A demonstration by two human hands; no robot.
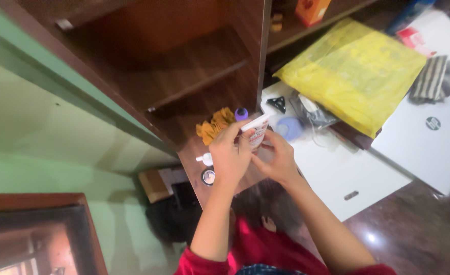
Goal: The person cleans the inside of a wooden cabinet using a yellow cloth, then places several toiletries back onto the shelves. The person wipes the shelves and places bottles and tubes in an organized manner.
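A small white squeeze tube with red print (258,131) is held up in the air, just in front of the lowest brown wooden shelf (204,153). The tube is held by the left hand (230,155), whose fingers (233,131) are wrapped around its lower part. The right hand (277,162) is touching the tube from the right side, and its fingers are pinched close at the tube's near end. It cannot be told if a cap is on or off, since that end is hidden by the hands.

It looks like the tube is being opened or squeezed. A steady hold from the left hand and a small twist or press from the right fingers would be called for, so that nothing spills.

On the shelf just behind the tube, a crumpled orange-yellow cloth (214,125) is seen, and a small purple round cap (241,113) beside it on the right. Near the left hand, a little white bottle (205,159) and a small round dark tin (208,176) are lying on the shelf edge.

To the right, a flat white board (337,173) is lying on the dark shiny floor (418,229). A pale blue round thing (289,127) is resting on it. Farther right, a big yellow plastic bag (352,71) and a closed white laptop (428,137) are seen. An orange box (311,10) is standing on a far shelf.
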